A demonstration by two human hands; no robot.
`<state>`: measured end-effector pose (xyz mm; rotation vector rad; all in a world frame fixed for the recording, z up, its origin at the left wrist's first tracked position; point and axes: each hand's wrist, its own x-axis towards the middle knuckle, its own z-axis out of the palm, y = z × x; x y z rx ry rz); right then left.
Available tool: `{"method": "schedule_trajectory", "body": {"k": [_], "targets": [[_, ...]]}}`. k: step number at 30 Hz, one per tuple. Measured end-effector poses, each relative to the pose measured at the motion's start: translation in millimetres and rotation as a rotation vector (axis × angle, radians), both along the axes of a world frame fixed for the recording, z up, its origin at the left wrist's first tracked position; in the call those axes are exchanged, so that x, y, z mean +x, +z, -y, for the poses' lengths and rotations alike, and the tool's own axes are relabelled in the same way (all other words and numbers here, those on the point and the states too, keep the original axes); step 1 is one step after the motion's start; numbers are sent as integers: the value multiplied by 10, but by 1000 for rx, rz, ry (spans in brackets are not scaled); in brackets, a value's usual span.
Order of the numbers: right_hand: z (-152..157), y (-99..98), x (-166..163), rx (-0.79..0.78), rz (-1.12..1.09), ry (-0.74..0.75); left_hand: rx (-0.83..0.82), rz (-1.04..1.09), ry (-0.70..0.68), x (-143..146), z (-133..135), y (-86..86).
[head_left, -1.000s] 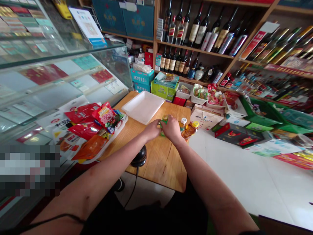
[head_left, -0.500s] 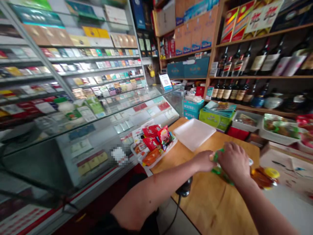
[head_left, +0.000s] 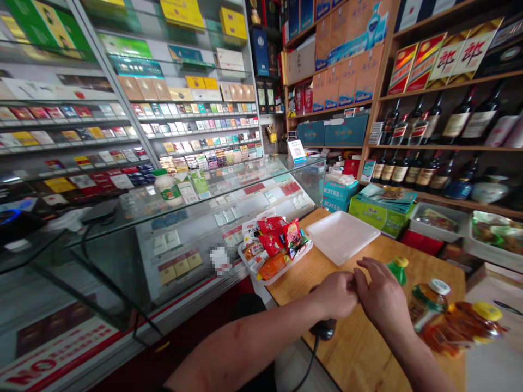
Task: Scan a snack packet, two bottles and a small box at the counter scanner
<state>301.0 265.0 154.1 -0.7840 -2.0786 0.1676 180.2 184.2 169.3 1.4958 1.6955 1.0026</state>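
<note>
While both hands meet over the light wooden table (head_left: 368, 348), the small green plastic bottle with a yellow cap (head_left: 397, 270) stands upright on that table, just beyond the right hand (head_left: 382, 296) and apart from it. The left hand (head_left: 335, 294) is curled narrow, its fingertips pressed against those of the right; the right hand is loosely half-open, fingers reaching toward the left. Whether anything small is pinched between them cannot be told from this view.

The green bottle looks light and stiff, its smooth plastic likely a little slippery; it would best be taken around the body below the cap. Right of it on the table lie an amber bottle with a white cap (head_left: 427, 305) and an amber bottle with a yellow cap (head_left: 469, 324), both tipped on their sides and blurred.

At the table's far side rests an empty white plastic tray (head_left: 342, 235); left of that, a second white tray heaped with red and orange snack packets (head_left: 274, 247) overhangs the table's left edge. A black handheld scanner on a cord (head_left: 324, 328) sits at the near edge, below the left hand. A glass display counter (head_left: 183, 218) stands left of the table.
</note>
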Motion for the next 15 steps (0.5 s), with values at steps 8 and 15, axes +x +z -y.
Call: {"method": "schedule_trajectory", "body": {"k": [8, 15], "targets": [[407, -19, -169, -102, 66, 183, 30, 237, -8, -614, 773, 14], [702, 214, -544, -192, 57, 349, 549, -48, 594, -1709, 1410, 794]]}}
